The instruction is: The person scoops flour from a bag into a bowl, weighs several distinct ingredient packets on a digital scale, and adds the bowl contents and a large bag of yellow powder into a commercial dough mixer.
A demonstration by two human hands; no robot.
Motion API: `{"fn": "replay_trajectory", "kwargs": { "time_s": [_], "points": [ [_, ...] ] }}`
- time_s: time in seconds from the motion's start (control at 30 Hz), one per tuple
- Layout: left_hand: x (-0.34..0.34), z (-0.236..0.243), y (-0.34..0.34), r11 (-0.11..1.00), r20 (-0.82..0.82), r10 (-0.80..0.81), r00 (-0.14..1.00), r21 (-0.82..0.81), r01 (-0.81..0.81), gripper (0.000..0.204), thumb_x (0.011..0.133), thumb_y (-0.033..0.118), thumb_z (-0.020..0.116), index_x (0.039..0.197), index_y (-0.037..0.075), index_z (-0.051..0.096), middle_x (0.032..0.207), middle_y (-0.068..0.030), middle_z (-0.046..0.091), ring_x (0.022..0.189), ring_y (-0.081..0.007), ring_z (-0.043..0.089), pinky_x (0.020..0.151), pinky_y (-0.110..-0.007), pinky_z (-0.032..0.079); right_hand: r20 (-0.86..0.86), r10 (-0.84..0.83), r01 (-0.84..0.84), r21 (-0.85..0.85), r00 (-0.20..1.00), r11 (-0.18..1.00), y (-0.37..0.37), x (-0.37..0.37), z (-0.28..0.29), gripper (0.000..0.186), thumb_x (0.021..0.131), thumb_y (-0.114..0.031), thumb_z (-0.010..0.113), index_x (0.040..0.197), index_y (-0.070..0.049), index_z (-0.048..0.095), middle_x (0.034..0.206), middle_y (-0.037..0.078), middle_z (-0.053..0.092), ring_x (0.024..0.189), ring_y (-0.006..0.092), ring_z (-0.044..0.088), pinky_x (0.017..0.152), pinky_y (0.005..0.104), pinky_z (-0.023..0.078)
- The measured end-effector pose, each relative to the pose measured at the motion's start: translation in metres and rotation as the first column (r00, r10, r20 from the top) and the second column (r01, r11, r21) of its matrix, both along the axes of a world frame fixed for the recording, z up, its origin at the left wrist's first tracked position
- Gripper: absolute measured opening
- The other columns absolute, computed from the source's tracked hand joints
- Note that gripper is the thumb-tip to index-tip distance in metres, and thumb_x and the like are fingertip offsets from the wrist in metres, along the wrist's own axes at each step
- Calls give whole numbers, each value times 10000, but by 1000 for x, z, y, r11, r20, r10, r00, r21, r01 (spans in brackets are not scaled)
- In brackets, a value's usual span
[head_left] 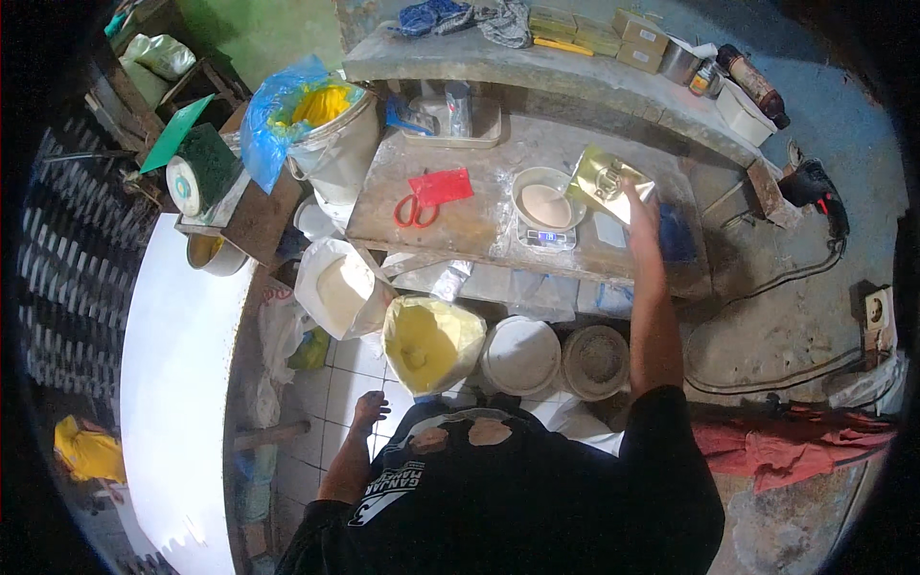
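My right hand (640, 201) grips a shiny gold foil packet (604, 184), tilted at the right side of a cream bowl (532, 201) of pinkish-beige powder. That bowl sits on a small digital scale (561, 240) on the dusty wooden bench (470, 240). Red-handled scissors (418, 214) and a red packet (441, 185) lie to the bowl's left. My left hand (372, 410) hangs low with its fingers apart and nothing in it, near a sack of yellow powder (426, 340).
A bucket with blue plastic (316, 153), a dial scale (192, 177), a white powder sack (340, 287) and a white board (177, 383) stand leftward. Lidded buckets (522, 355) sit below the bench. A concrete shelf (585, 72) runs behind; a power tool and cord (815, 192) are at right.
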State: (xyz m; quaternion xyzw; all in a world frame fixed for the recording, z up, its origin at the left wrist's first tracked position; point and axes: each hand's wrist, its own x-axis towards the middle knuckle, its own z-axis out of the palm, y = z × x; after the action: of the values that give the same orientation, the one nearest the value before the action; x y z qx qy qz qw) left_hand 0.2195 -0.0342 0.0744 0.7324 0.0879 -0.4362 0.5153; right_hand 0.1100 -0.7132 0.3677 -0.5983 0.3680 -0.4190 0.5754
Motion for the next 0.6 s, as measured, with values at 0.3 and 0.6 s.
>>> {"fn": "replay_trajectory", "kwargs": {
  "time_s": [0.3, 0.6],
  "points": [
    [1, 7, -3, 1000, 10, 23, 1000, 2, -23, 423, 936, 310, 571, 1214, -8, 544, 958, -138, 652, 746, -209, 672, 570, -309, 531, 270, -19, -105, 438, 963, 893, 14, -13, 18, 599, 851, -481, 687, 1317, -154, 501, 1266, 31, 571, 1163, 230, 541, 938, 513, 449],
    [62, 101, -89, 979, 418, -136, 898, -82, 186, 466, 981, 331, 513, 1294, -15, 499, 1060, -142, 659, 820, -186, 651, 680, -310, 518, 507, -12, -291, 513, 862, 808, 43, -17, 15, 531, 854, -490, 680, 1248, -167, 533, 1217, 17, 593, 1051, 212, 588, 845, 426, 499]
  ]
}}
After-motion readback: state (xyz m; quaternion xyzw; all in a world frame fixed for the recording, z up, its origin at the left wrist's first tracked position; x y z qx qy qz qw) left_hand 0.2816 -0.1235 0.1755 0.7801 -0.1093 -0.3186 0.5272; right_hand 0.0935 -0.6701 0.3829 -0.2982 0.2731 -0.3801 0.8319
